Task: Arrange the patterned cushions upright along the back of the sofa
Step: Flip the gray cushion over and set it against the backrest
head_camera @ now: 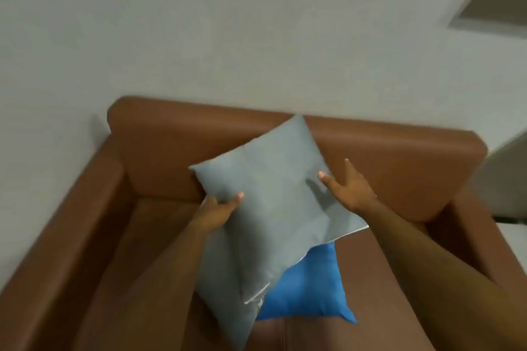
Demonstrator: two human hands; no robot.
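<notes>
A pale grey cushion [268,179] is held up in front of the brown sofa's backrest [385,151], tilted like a diamond with its plain side toward me. My left hand [219,208] grips its lower left edge, thumb on the front. My right hand [348,188] is at its right edge with fingers spread, resting against the fabric. A second grey cushion [222,288] lies underneath on the seat, and a bright blue cushion [310,288] lies flat beside it.
The sofa [119,251] has a left armrest [71,222] and a right armrest [473,225]. A white wall [228,37] rises right behind the backrest. A dark framed opening [496,0] shows at the top right.
</notes>
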